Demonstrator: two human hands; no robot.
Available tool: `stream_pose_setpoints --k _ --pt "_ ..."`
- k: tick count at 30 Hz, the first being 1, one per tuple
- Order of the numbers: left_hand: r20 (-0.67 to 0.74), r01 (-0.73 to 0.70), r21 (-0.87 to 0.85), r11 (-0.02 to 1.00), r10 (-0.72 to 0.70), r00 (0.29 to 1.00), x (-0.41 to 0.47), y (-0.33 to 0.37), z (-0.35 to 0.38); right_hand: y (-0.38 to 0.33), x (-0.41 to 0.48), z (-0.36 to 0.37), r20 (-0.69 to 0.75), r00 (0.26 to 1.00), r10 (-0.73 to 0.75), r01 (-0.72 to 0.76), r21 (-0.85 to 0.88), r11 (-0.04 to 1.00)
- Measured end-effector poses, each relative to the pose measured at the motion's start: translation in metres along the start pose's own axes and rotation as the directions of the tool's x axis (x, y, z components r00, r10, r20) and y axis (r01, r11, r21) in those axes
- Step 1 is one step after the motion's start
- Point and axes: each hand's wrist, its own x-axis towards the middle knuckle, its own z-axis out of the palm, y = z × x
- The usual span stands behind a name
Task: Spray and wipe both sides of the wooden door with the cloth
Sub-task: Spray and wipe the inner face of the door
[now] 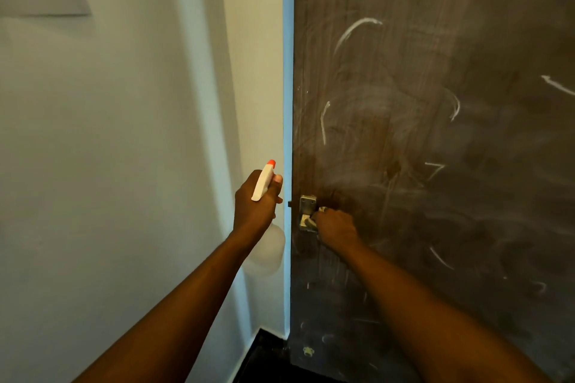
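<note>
The dark brown wooden door (435,149) fills the right half of the view, marked with white chalk-like scribbles and smears. My left hand (253,208) grips a clear spray bottle (267,255) with a white trigger head and orange nozzle, held just left of the door's edge. My right hand (336,227) is closed against the metal latch plate (306,211) near the door's left edge. A bit of pale material shows at its fingers; I cannot tell whether it is the cloth or the handle.
A pale wall (109,165) takes up the left half. A blue strip of frame (287,71) runs beside the door's edge. Dark floor (264,357) shows at the bottom, with a small metal fitting (308,351) low on the door.
</note>
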Motion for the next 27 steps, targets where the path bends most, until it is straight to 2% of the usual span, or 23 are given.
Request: stream_pose_setpoints --k 9,15,21,23,25,27 --pt "-0.036 -0.010 0.005 1.000 0.010 0.999 0.023 0.008 0.024 0.018 0.034 0.011 -0.080 0.996 0.042 -0.040 0.023 0.999" --pt "0.000 -0.022 -0.014 1.000 0.022 1.000 0.050 0.003 0.031 0.026 0.058 0.013 -0.077 0.991 0.107 -0.102 0.074 0.992" --pt "0.042 -0.021 -0.029 0.999 0.022 0.999 0.078 -0.001 0.032 0.033 0.079 0.018 -0.096 0.988 0.124 -0.124 0.008 0.992" --pt "0.050 -0.031 -0.048 0.998 0.034 0.998 0.087 0.001 0.030 0.039 0.087 0.022 -0.138 0.980 0.143 -0.138 0.044 0.989" --pt "0.050 -0.047 -0.054 0.997 0.049 0.998 0.100 0.009 0.030 0.039 0.089 0.019 -0.138 0.984 0.114 -0.105 0.072 0.992" --pt "0.044 -0.077 -0.043 0.996 0.079 0.996 0.113 0.022 0.030 0.050 0.099 0.026 -0.248 0.969 -0.012 0.006 -0.027 1.000"
